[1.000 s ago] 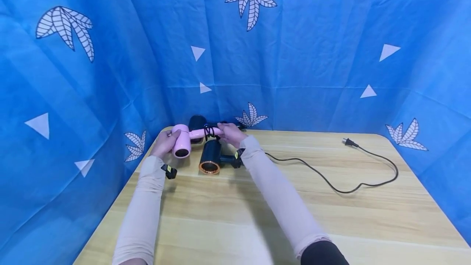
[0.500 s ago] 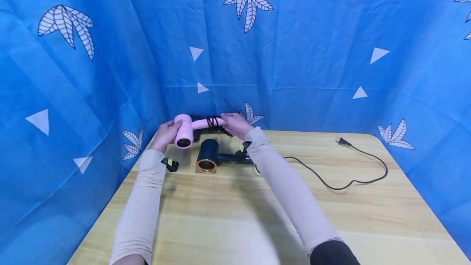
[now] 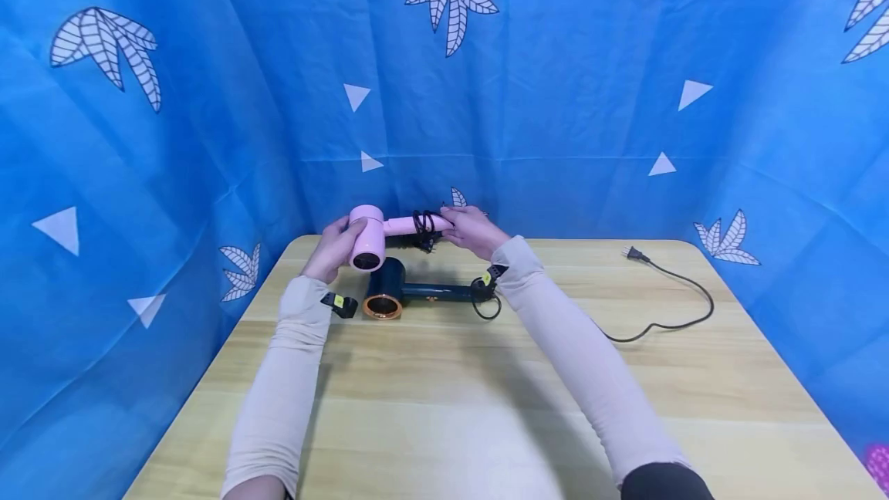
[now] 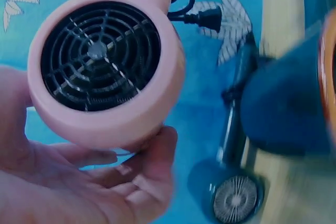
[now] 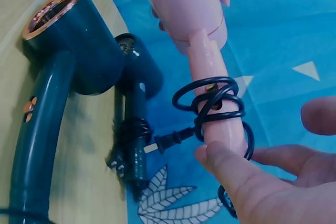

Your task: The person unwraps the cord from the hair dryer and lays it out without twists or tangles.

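Observation:
A pink hair dryer (image 3: 368,234) is held up above the back left of the table, its handle pointing right. My left hand (image 3: 332,251) grips its barrel, and the rear grille faces the left wrist view. At the handle's end, my right hand (image 3: 475,230) pinches with thumb and fingers. A black cord (image 5: 218,111) with a two-pin plug (image 5: 169,141) is wound round the pink handle. Below lies a dark teal hair dryer (image 3: 387,278) with a copper-coloured rim. Behind it, a second dark hair dryer (image 5: 144,72) lies with its cord bundled; the head view mostly hides it.
Across the right side of the wooden table (image 3: 444,407) runs a black power cord (image 3: 684,322) ending in a plug (image 3: 633,253). Blue patterned curtains (image 3: 556,99) enclose the back and both sides. A small black camera is strapped at each wrist.
Both hands have lifted the pink hair dryer and carried it to the right. More of the teal hair dryer's handle now shows beneath. The head view has shifted slightly.

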`<state>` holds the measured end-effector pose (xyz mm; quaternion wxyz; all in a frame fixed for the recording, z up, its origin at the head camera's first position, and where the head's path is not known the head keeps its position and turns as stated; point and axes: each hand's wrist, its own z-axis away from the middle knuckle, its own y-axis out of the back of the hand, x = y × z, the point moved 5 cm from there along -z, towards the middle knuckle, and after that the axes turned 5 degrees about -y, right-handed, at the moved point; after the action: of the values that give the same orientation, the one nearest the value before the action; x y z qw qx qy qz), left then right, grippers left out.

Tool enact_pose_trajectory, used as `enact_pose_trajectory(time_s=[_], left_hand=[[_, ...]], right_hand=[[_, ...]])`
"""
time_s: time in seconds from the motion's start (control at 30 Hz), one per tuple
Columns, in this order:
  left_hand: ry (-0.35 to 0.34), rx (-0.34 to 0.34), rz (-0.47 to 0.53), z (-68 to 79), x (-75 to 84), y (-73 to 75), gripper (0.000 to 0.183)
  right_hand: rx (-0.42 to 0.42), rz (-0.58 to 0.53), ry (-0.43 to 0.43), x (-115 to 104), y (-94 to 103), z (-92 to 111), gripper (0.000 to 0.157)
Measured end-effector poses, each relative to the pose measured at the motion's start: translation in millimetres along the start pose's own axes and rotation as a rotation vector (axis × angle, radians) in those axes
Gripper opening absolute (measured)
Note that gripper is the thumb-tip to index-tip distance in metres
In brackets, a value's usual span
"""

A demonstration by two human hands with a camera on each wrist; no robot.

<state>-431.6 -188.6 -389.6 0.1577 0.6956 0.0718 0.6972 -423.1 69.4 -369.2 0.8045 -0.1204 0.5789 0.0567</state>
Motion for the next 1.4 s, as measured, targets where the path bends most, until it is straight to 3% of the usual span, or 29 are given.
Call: enact_pose_trajectory(time_s=[0.27,0.4,0.7,1.0,1.4], left_hand=[[-0.004,-0.020,0.084,-3.0,7.1,-24.6,0.081],[0.003,-0.033,0.085,-1.7,7.6,-38.0,0.082],[-0.022,-0.052,0.196,2.9,6.5,-64.3,0.081],[-0.009,-0.074,0.246,16.2,-7.6,-90.0,0.079],[-0.020,-0.079,0.266,32.5,-10.7,-122.2,0.080]], right_hand=[[0.044,0.027,0.025,-3.8,24.9,27.9,0.054],[0.062,0.036,0.025,0.1,39.5,39.3,0.057],[0.103,0.065,0.056,10.5,63.2,69.7,0.060],[0.091,0.083,0.083,39.0,84.6,92.5,0.061],[0.145,0.085,0.138,58.1,118.6,122.6,0.060]])
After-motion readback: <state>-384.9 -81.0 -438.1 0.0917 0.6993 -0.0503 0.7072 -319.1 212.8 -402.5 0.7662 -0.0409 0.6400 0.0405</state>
